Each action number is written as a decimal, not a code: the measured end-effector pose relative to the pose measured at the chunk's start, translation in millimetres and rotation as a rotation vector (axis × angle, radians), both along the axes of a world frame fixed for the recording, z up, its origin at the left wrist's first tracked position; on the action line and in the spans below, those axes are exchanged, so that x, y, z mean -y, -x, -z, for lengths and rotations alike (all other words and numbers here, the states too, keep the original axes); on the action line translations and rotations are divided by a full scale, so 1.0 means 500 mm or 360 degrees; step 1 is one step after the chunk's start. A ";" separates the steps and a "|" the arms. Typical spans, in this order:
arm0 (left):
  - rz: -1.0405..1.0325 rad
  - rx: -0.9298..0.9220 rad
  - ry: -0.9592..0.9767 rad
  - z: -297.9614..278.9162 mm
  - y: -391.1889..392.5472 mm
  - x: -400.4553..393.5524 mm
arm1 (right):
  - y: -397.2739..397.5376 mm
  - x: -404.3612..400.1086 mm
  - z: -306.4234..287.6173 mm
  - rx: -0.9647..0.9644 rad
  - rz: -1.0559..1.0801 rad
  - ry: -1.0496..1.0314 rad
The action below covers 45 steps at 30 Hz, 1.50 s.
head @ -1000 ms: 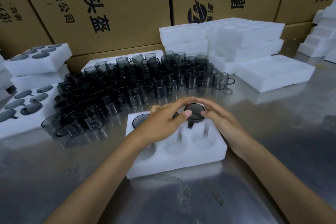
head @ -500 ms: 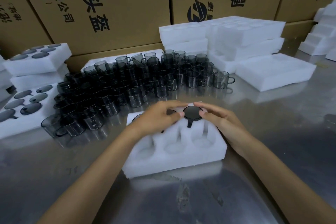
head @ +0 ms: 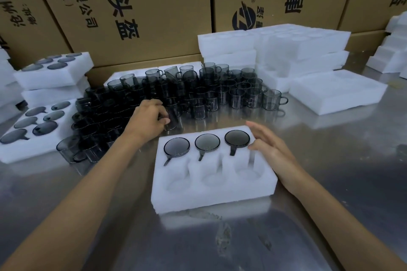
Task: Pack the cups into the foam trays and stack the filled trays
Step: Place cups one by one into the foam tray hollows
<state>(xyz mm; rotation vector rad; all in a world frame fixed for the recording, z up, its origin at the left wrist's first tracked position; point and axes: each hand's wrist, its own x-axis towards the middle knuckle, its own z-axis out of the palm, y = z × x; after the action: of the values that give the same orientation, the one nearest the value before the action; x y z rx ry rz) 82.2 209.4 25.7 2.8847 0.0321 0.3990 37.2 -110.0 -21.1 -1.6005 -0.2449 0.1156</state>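
**Fingers at the next cup: tray lies toward me and to the right**

The fingers (head: 164, 116) of my left hand (head: 146, 120) are curled round a loose cup (head: 172, 122) at the near edge of the cup cluster (head: 198, 92) on the desk (head: 330, 171). The cup stands upright; I cannot tell which way its handle points.

My right hand (head: 267, 145) rests against the far right corner of the foam tray (head: 211, 191), fingers straight and slightly apart, holding nothing.

Relation governing the next move:
- The tray lies just toward me and to the right of the left fingers.
- Its long axis runs left to right across my body.
- The far row holds three cups, seated mouth down: left seated cup (head: 176, 147), middle seated cup (head: 207, 142), right seated cup (head: 237, 138), handles pointing toward me.
- The near row of three pockets is open; the near-left pocket (head: 177, 180) is closest to the left fingers.

In my judgement the left hand is the nearer one for this transfer. The cup probably needs inverting and its handle aligning with the pocket's slot.
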 end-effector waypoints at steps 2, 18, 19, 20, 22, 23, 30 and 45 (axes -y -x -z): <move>0.0097 0.0062 0.0100 -0.016 0.030 0.006 | 0.003 -0.002 0.001 0.0004 0.0042 -0.0028; 0.0638 -0.0028 0.0596 -0.048 0.318 0.067 | 0.028 -0.031 -0.081 0.0546 0.0103 0.0542; 0.0629 -0.0033 0.0596 -0.042 0.317 0.068 | 0.037 -0.043 -0.091 0.0581 0.0058 0.0565; 0.0626 -0.0033 0.0581 -0.035 0.316 0.069 | 0.048 -0.057 -0.099 0.0585 -0.0021 0.0574; 0.0635 -0.0026 0.0552 -0.023 0.312 0.069 | 0.074 -0.087 -0.110 0.0577 -0.0216 0.0608; 0.0636 -0.0018 0.0559 -0.017 0.311 0.069 | 0.086 -0.102 -0.112 0.0600 -0.0290 0.0651; 0.0651 -0.0049 0.0705 0.021 0.306 0.062 | 0.116 -0.152 -0.083 0.0783 -0.0445 0.1020; 0.0542 -0.0018 0.1060 0.027 0.264 0.006 | 0.098 -0.152 -0.053 0.0845 -0.0477 0.1328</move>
<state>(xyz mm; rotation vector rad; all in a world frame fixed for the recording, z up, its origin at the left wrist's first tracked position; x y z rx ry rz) -49.8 206.2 12.2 2.1798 -0.2682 0.2440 -11.8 -33.8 5.2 -2.3993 -0.9442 0.0149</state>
